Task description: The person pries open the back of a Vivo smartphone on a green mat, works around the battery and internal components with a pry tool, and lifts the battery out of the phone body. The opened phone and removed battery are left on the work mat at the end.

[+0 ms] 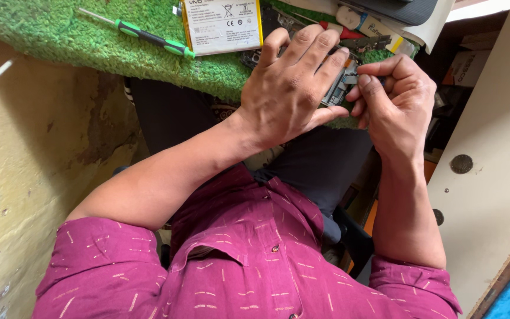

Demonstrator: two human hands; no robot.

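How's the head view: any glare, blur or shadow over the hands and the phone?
Head view: soft even daylight, no hard shadows; both hands sharp, left hand covering most of the opened phone; slight glare on the white battery; top right corner overexposed; right hand pinching something too small to tell.

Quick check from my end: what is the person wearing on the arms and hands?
Both hands, the left hand and right hand, are bare, without gloves, rings or a watch. The forearms are uncovered; short magenta shirt sleeves with small pale dash marks end above the elbows.
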